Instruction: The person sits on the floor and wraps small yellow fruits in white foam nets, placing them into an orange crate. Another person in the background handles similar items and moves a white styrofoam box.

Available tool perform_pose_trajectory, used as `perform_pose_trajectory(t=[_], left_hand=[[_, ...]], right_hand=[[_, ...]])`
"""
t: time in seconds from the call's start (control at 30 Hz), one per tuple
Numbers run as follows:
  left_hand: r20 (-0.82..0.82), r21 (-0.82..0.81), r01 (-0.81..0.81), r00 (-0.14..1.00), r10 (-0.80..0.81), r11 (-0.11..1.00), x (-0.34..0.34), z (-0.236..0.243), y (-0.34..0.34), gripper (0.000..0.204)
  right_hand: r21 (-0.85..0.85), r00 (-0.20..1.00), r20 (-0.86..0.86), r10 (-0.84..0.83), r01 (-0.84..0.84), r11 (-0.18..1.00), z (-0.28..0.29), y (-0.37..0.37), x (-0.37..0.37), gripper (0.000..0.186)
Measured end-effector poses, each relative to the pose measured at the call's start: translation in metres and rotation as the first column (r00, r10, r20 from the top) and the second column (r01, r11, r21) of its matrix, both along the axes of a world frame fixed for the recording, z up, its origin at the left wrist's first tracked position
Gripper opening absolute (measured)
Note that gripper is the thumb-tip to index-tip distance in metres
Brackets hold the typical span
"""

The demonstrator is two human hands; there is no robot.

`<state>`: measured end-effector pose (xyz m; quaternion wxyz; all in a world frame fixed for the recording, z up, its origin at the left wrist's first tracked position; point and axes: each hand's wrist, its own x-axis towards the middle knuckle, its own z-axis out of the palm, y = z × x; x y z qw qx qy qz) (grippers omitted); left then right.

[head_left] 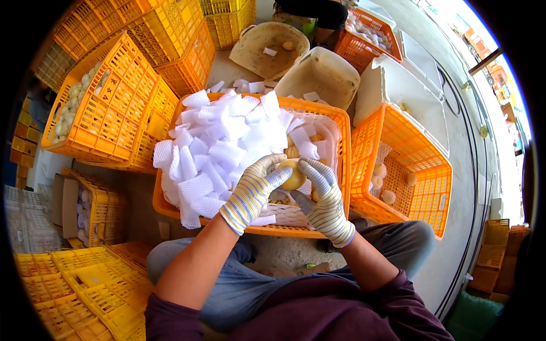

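Both my hands wear striped, grey-fingered gloves and meet over an orange crate (344, 136). Between them is a round yellow fruit (294, 175); its exact kind I cannot tell. My left hand (250, 190) grips its left side with thumb and fingers. On the other side, the fingers of my right hand (325, 203) curl against the fruit, with the thumb below. A heap of white foam net sleeves (210, 142) fills the crate's left part, close to my left hand. More yellow fruit (293, 152) lies under and beyond my hands, partly covered by foam.
At the right stands another orange crate (426, 187) holding a few pale fruits. Two worn tubs (267, 48) sit beyond the heap. Stacked yellow crates (122, 108) rise at the left, some with wrapped fruit. Another person's dark sleeve (315, 10) shows at the top.
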<state>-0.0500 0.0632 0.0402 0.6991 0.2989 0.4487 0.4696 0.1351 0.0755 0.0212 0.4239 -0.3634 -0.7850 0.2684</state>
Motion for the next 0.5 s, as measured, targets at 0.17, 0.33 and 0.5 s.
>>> perform_pose_trajectory(t=[0.17,0.33,0.5], left_hand=[[0.144,0.100,0.020,0.989,-0.034,0.995,-0.004,0.008,-0.003,0.064],[0.374,0.161,0.090,0.916,-0.145,0.983,0.003,0.017,-0.003,0.084],[0.298,0.294,0.086,0.938,-0.177,0.952,0.001,0.011,0.000,0.080]], right_hand=[[-0.485,0.641,-0.732,-0.231,-0.251,0.838,0.002,0.016,0.021,0.046],[-0.580,0.556,-0.814,-0.169,-0.753,0.311,-0.003,0.028,0.027,0.060],[-0.589,0.582,-0.799,-0.149,-0.708,0.390,0.028,0.025,0.026,0.067]])
